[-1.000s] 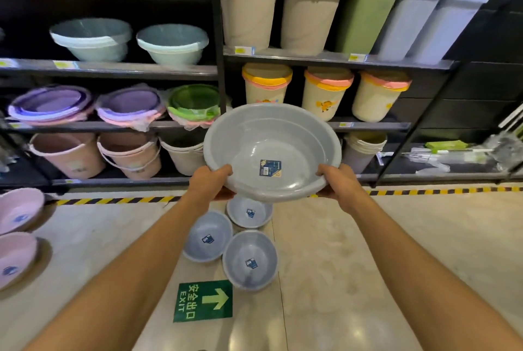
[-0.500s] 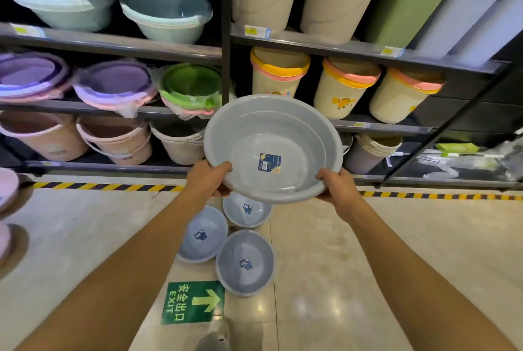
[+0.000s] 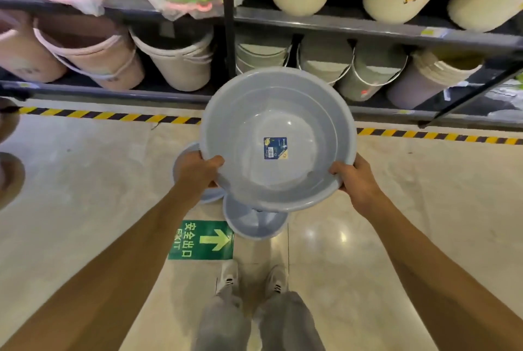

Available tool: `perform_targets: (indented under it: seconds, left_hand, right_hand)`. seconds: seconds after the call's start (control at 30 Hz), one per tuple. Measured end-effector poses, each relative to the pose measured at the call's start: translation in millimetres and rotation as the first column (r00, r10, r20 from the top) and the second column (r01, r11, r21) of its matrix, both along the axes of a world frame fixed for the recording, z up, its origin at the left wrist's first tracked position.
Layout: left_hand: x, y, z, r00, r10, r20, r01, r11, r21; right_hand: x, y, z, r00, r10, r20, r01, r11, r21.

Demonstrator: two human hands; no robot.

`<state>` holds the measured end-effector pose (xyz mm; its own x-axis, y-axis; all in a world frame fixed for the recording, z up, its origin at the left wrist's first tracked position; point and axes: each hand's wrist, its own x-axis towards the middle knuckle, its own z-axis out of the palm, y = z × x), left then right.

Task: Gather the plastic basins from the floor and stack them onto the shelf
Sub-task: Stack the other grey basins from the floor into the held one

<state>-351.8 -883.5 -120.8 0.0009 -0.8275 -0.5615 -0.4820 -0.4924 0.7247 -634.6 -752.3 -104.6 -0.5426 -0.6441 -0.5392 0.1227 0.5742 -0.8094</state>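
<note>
Grey basin (image 3: 278,138) held up in front of the shelf (image 3: 368,29), above two more basins (image 3: 254,223) on the floor (image 3: 410,195); left hand (image 3: 195,172) and right hand (image 3: 356,180) clamped on its near rim, thumbs inside

three grey basins (image 3: 278,138) — two hands (image 3: 198,171)
</note>
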Motion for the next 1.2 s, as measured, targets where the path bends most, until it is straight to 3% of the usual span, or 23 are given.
perform_targets:
  seconds: [0.1, 0.23, 0.43, 0.63, 0.83, 1.2]
  left_hand:
    - [-2.7, 3.5, -83.0, 0.976, -0.127, 0.174, 0.131, 0.991, -0.007]
    - [-0.3, 13.9, -200.5, 0.938, -0.252, 0.237, 0.252, 0.967, 0.030]
    - [17.0, 32.0, -363.8, 0.907, -0.308, 0.286, 0.313, 0.949, 0.028]
    - [33.9, 52.8, -477.2, 0.849, -0.343, 0.403, 0.382, 0.924, -0.018]
    - [42.0, 69.3, -541.0, 0.832, -0.361, 0.422, 0.430, 0.899, -0.078]
    - [30.4, 67.5, -575.4, 0.833, -0.339, 0.437, 0.407, 0.911, -0.071]
  right_hand:
    - [-7.9, 3.9, -82.5, 0.999, 0.035, 0.002, -0.035, 0.999, 0.014]
    - [-13.4, 11.7, -203.8, 0.997, 0.069, -0.032, -0.066, 0.996, 0.065]
    - [0.1, 36.7, -382.6, 0.987, 0.105, -0.125, -0.098, 0.993, 0.066]
    - [13.4, 70.0, -521.1, 0.986, 0.086, -0.146, -0.082, 0.996, 0.033]
    - [11.6, 81.0, -589.4, 0.959, 0.098, -0.265, -0.077, 0.993, 0.088]
    - [1.6, 77.1, -609.8, 0.915, 0.250, -0.317, -0.179, 0.955, 0.237]
